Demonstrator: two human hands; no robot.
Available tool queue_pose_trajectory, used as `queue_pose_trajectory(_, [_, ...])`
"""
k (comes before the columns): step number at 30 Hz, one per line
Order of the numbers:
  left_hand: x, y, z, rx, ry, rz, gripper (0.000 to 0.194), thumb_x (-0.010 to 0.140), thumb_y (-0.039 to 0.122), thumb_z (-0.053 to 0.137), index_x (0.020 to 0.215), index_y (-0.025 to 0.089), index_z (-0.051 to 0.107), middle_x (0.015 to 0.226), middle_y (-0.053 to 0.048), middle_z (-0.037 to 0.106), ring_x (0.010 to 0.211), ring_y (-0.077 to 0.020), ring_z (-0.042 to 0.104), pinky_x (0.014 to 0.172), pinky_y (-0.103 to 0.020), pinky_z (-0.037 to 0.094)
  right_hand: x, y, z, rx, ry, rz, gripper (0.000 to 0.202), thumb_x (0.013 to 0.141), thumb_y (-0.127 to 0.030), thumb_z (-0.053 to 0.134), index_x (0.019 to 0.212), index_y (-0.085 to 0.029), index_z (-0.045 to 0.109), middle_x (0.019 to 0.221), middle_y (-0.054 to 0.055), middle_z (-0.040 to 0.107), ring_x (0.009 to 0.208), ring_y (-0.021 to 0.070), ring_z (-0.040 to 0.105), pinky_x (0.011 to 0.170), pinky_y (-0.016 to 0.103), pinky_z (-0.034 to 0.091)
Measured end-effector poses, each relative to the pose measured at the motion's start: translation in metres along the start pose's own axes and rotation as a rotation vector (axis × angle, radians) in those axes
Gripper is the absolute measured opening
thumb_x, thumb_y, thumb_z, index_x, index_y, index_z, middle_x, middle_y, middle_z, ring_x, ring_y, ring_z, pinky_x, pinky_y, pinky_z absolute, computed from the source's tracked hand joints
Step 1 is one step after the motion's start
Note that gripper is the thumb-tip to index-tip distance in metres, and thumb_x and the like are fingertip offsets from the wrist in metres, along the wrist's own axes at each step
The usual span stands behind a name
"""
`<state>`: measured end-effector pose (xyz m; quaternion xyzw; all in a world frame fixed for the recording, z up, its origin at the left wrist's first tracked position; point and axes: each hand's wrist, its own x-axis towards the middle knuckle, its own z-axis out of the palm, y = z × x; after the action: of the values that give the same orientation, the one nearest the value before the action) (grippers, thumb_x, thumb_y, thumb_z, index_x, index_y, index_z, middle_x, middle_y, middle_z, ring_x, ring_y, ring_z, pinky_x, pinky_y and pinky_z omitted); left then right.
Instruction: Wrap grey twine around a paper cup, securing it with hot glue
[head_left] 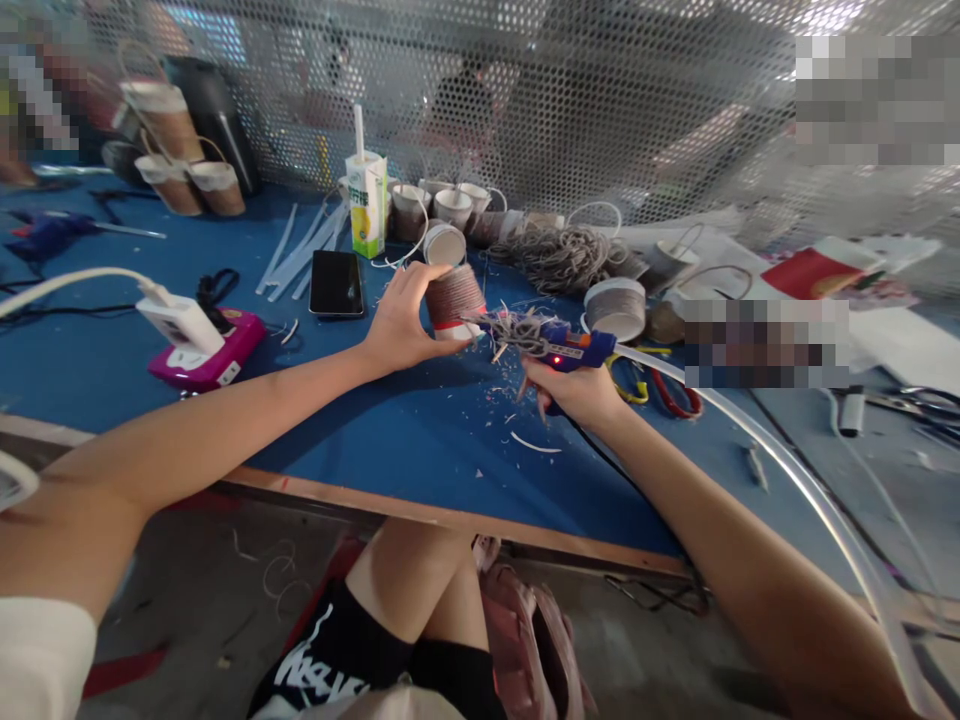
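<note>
My left hand grips a small cup wrapped in brown cord, with a red band and white rim at its lower end. The cup is tilted over the blue table. In my right hand is a blue hot glue gun with a lit red light. A long translucent glue stick runs out of its back. Grey cord strands cover the gun's front, and its tip points at the cup's lower edge. Whether tip and cup touch I cannot tell.
Several finished cups and a grey cord heap line the back. A phone, a drink carton and a magenta power strip stand left. Red-handled pliers lie right. A perforated metal screen rises behind.
</note>
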<state>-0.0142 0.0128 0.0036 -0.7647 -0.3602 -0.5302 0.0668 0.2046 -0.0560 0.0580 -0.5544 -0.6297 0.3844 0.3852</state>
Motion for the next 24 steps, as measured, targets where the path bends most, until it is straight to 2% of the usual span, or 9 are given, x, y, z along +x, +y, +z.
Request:
queue_pose_trajectory(7, [0.0002,-0.0009,0.0,-0.035,0.029,0.018,0.075,0.07,0.072,0.064,0.12,0.019,0.048,0.11,-0.01,0.063,0.102,-0.025,0.062,0.087,-0.039,0.052,0.0016,0.0045,-0.0018,-0.004,-0.02,-0.016,0.01,0.059,-0.024,0.058,0.053,-0.021,0.05,0.034,-0.006,0.045,0.024,0.0095,0.039,0.026,0.023,0.036])
queue_pose_trajectory(24, [0.0009,-0.0007,-0.0023,-0.027,0.05,0.038,0.073,0.07,0.067,0.068,0.122,0.021,0.046,0.108,-0.009,0.063,0.101,-0.0252,0.063,0.088,-0.042,0.054,0.0072,0.0087,-0.0081,0.019,0.11,-0.002,0.009,0.055,-0.023,0.053,0.048,-0.022,0.047,0.033,-0.004,0.045,0.027,0.0117,0.042,0.027,0.025,0.036])
